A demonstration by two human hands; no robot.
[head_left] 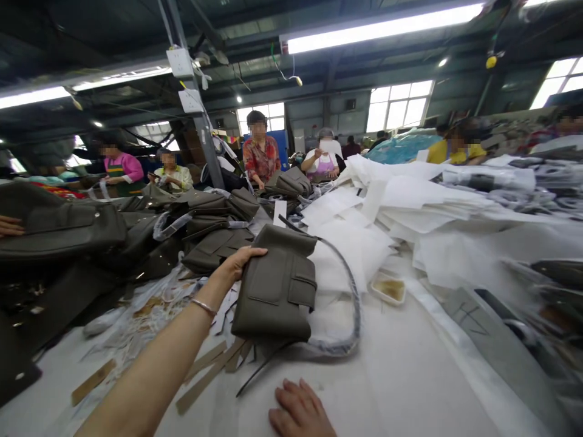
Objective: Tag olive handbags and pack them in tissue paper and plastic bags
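My left hand grips the upper left side of a dark olive handbag, its thumb lying over the front. The bag is tilted on its side above the white table, and its front pocket and strap tab face me. A plastic-wrapped handle loops out to the right of the bag, and a thin dark strap hangs beneath it. My right hand rests at the bottom edge of the view, below the bag and apart from it. Its fingers are stretched out on the tabletop, holding nothing.
Several dark bags are heaped at the left and back. White sheets pile up on the right, near a small tray with brownish contents. Brown strips and plastic scraps litter the left. Another person's hand touches a bag at far left.
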